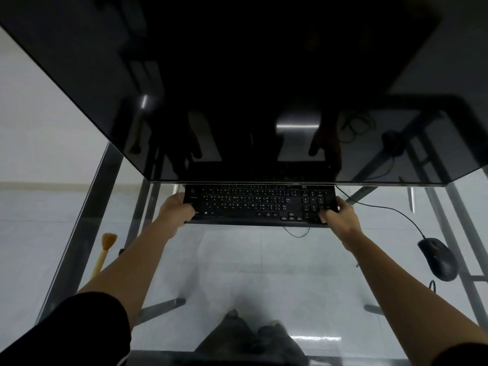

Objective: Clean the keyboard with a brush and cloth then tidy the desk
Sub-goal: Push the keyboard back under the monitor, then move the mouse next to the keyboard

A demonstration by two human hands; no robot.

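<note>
A black keyboard (260,204) lies on the glass desk (237,260), its far edge tucked under the bottom of a dark monitor (237,88). My left hand (175,208) grips the keyboard's left end. My right hand (340,213) grips its right end, thumb on the number pad corner. A brush (105,250) with tan bristles and a pale wooden handle lies on the desk to the left, bristles pointing away from me, partly hidden by my left forearm. No cloth is in view.
A black wired mouse (438,258) sits at the right, its cable running back under the monitor. The desk's metal frame legs (87,228) show through the glass, as do my feet (253,336) on the tiled floor.
</note>
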